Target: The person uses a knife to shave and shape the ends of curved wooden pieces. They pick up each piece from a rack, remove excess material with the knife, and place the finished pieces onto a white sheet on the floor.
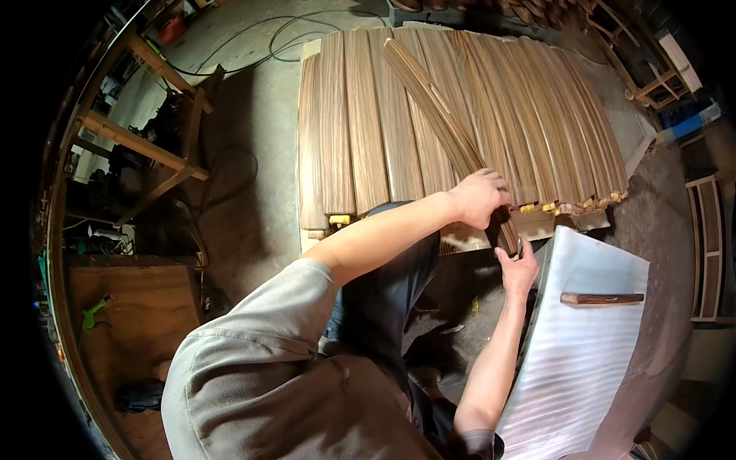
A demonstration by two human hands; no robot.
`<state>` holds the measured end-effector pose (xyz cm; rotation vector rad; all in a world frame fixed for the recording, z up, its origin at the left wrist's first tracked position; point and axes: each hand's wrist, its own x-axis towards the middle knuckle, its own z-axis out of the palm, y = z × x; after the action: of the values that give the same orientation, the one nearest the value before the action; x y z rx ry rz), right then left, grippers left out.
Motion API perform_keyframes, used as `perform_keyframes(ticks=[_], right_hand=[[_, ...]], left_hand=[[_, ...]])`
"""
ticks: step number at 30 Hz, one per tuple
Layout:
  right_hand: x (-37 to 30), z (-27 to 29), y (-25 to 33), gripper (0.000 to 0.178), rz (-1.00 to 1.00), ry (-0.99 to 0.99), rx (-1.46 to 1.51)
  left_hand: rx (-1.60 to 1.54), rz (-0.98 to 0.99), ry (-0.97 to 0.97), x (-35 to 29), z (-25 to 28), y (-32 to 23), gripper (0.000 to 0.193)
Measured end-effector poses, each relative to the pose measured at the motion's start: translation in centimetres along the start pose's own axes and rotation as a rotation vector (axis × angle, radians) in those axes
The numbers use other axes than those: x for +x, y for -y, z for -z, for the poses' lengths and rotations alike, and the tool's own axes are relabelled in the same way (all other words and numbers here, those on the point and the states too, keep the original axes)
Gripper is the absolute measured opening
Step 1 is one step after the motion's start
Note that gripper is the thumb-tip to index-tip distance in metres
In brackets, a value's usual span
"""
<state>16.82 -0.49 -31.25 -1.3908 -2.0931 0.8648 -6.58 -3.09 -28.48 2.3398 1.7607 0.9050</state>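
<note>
A long brown wooden slat (441,115) lies slantwise over a row of wide striped wooden boards (366,130). My left hand (481,198) is closed over the slat near its close end, fingers wrapped across the top. Just below, my right hand (519,270) has its thumb and fingers around the tip of the same slat, which juts past the boards. Something small and dark shows by the right fingers, too small to name. Yellowish bits stick out at the near ends of several boards.
To the right, a white sheet-covered surface (590,353) carries a short dark wooden piece (602,299). A wooden frame (146,142) stands at the left, above a brown wooden panel (138,322). A dark hose (280,46) curls over the floor behind.
</note>
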Motion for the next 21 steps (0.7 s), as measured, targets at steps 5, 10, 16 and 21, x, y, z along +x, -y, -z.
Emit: perform_keyframes(ticks=[5,10,16,21], right_hand=[[-0.9,1.0,2.0,0.049,-0.124,0.073,-0.024],[-3.8,1.8,7.4,0.053,-0.052,-0.039,-0.117],[-7.9,2.2,12.0,0.034,0.155,-0.05,-0.111],[-9.4,6.6,8.2,0.048,0.158,-0.344,-0.005]], left_hand=[[-0.239,0.751,-0.411,0.1,3.0,3.7,0.05],[-1.553,0.83,-0.345,-9.9,4.5,19.3,0.063],[-1.936,1.097,-0.385,-5.1,9.0,16.2,0.084],[-2.082,0.958,-0.338,-2.9,9.8,10.7,0.063]])
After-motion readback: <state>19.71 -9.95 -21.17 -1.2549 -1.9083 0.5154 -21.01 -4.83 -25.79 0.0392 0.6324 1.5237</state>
